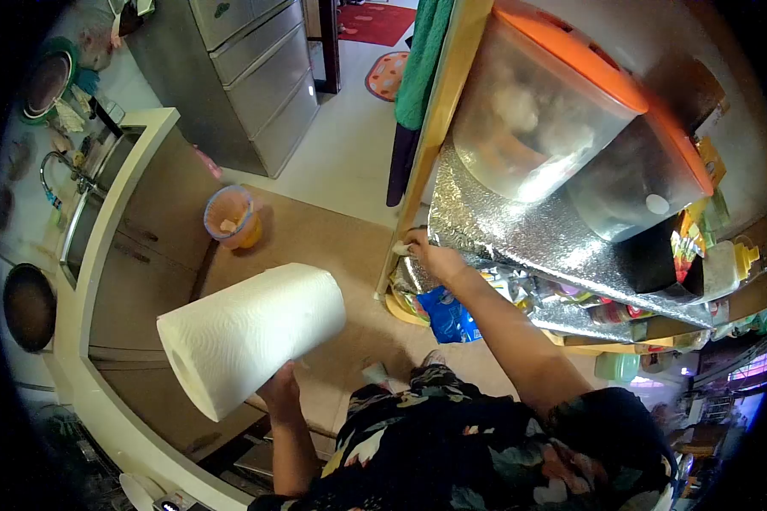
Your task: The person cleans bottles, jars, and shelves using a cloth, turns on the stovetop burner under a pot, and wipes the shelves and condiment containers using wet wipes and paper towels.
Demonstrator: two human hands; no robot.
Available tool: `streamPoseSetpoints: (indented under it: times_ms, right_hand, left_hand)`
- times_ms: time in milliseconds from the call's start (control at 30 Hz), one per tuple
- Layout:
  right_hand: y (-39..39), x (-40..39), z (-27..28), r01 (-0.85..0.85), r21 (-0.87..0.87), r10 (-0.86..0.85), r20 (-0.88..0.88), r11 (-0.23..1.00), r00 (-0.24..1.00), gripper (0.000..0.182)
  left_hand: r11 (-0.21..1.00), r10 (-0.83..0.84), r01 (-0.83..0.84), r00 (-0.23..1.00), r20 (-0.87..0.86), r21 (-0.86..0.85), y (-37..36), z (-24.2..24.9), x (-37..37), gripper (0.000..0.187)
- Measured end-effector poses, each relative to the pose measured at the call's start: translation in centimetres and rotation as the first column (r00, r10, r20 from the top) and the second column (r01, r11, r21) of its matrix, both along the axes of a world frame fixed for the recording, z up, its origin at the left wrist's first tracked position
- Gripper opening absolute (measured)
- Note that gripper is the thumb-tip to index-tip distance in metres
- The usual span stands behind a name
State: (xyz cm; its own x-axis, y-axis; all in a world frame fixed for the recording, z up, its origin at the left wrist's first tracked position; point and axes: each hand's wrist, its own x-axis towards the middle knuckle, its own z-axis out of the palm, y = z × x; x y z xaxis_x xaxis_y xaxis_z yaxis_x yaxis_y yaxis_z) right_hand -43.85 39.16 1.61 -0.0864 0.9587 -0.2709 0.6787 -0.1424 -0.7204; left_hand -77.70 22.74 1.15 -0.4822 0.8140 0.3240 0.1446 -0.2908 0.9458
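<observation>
A large roll of white paper towel point(260, 328) is held up in front of me, tilted, with its hollow end toward the lower left. My left hand point(281, 387) grips it from below; the roll hides most of the fingers. At the shelf's near left corner, my right hand point(426, 254) is closed on a small crumpled white piece point(403, 248), perhaps paper towel, against the wooden post point(426, 145). Just below that hand, a blue packet point(448, 315) hangs out of the lower shelf.
Two clear bins with orange lids, one in front point(537, 111), stand on the foil-covered shelf point(507, 223). On the floor is a small waste bin point(233, 218). Left, a counter point(102, 247) with a sink runs along the wall; a grey drawer cabinet point(268, 85) stands beyond. A green towel point(423, 64) hangs by the post.
</observation>
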Motion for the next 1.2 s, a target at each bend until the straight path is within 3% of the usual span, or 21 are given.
streamPoseSetpoints:
  times_ms: [33, 100, 133, 167, 233, 267, 300, 333, 367, 400, 433, 467, 533, 600, 700, 767, 867, 1033, 1100, 1200]
  right_hand:
    - [0.1, 0.0, -0.4, -0.001, 0.002, 0.001, -0.005, 1.000, 1.000, 0.029]
    - [-0.2, -0.2, -1.2, -0.242, 0.216, 0.152, 0.363, 0.946, 0.919, 0.030]
    - [-0.5, 0.0, -0.9, -0.359, 0.218, 0.267, 0.361, 0.907, 0.894, 0.022]
    - [-0.6, 0.0, 0.4, -0.362, 0.222, 0.267, 0.364, 0.905, 0.892, 0.022]
    - [-0.5, 0.5, 2.9, -0.594, 0.068, 0.533, 0.369, 0.802, 0.761, 0.016]
    - [0.4, 1.6, 2.2, -0.676, 0.077, 0.633, 0.289, 0.732, 0.718, 0.024]
    - [0.6, 2.5, 1.2, -0.676, 0.081, 0.630, 0.294, 0.733, 0.719, 0.024]
    - [0.7, 2.8, 1.5, -0.543, 0.049, 0.500, 0.327, 0.839, 0.802, 0.026]
    - [0.5, 3.2, 1.6, -0.389, 0.021, 0.356, 0.362, 0.921, 0.862, 0.029]
    - [0.6, 4.2, -1.6, -0.198, 0.374, 0.033, 0.404, 0.906, 0.914, 0.036]
    - [0.6, 4.4, -2.3, -0.192, 0.372, 0.028, 0.404, 0.908, 0.914, 0.036]
    - [0.7, 4.5, -3.0, -0.188, 0.334, 0.037, 0.409, 0.924, 0.912, 0.033]
    - [0.7, 4.3, -3.6, -0.177, 0.256, 0.057, 0.417, 0.950, 0.907, 0.028]
    - [0.4, 3.8, -4.2, -0.160, 0.178, 0.073, 0.417, 0.971, 0.906, 0.023]
    - [-1.4, 2.9, 0.1, -0.331, 0.264, 0.209, 0.401, 0.906, 0.892, 0.019]
    - [-0.9, 4.2, -0.8, -0.479, 0.253, 0.318, 0.486, 0.841, 0.814, 0.020]
    - [0.6, 4.2, -2.5, -0.338, 0.224, 0.220, 0.424, 0.914, 0.878, 0.021]
    - [0.6, 3.6, -0.7, -0.127, 0.118, 0.090, 0.285, 0.985, 0.954, 0.025]
    - [0.0, 3.2, 0.5, -0.105, 0.089, 0.078, 0.262, 0.990, 0.962, 0.027]
    - [0.6, 3.0, 0.0, -0.245, 0.131, 0.166, 0.436, 0.961, 0.885, 0.029]
  left_hand:
    - [1.000, 0.004, -0.004, 1.000, -0.017, 0.003, -0.2, -0.5, -0.5, 0.063]
    - [0.999, 0.028, -0.029, 0.998, -0.048, -0.026, -0.9, -1.9, -1.3, 0.061]
    - [0.997, 0.047, -0.050, 0.997, -0.061, -0.053, -1.0, -2.4, -1.5, 0.060]
    - [0.997, 0.049, -0.052, 0.997, -0.059, -0.049, -0.9, -1.5, -1.3, 0.060]
    - [0.996, 0.010, -0.017, 0.996, -0.088, -0.085, -0.9, 0.7, -0.8, 0.060]
    - [0.995, -0.003, -0.007, 0.995, -0.096, -0.096, -0.8, 1.8, -0.2, 0.060]
    - [0.998, 0.008, -0.013, 0.996, 0.084, 0.054, -0.4, 2.8, 0.8, 0.061]
    - [0.979, -0.007, -0.047, 0.965, 0.263, 0.200, 0.0, 3.3, 1.5, 0.061]
    - [0.978, -0.010, -0.046, 0.964, 0.267, 0.204, -0.2, 2.1, 0.6, 0.061]
    - [0.999, 0.015, -0.018, 0.997, 0.069, 0.048, -0.7, -0.1, -1.1, 0.064]
    - [0.994, 0.005, -0.020, 0.991, -0.135, -0.110, -0.8, -0.3, -1.6, 0.068]
    - [0.994, -0.002, -0.013, 0.991, -0.135, -0.112, -0.8, -0.6, -1.5, 0.068]
    - [0.997, -0.054, 0.043, 0.982, 0.180, 0.063, 0.1, 2.0, 0.1, 0.073]
    - [0.989, -0.112, 0.091, 0.974, 0.198, 0.114, 0.4, 2.9, 0.7, 0.073]
    - [0.974, -0.169, 0.127, 0.959, 0.227, 0.186, 1.2, 3.0, 1.0, 0.072]
    - [0.975, -0.171, 0.129, 0.956, 0.237, 0.183, 1.2, 2.7, 1.5, 0.072]
    - [0.980, -0.165, 0.127, 0.951, 0.260, 0.156, 1.0, 2.6, 1.2, 0.072]
    - [0.987, -0.093, 0.086, 0.995, 0.043, 0.132, 0.7, 2.2, 0.4, 0.072]
    - [0.979, -0.133, 0.122, 0.989, 0.059, 0.163, 0.7, 2.2, 0.3, 0.072]
    - [0.977, -0.155, 0.139, 0.984, 0.092, 0.164, 0.2, 2.6, -0.1, 0.071]
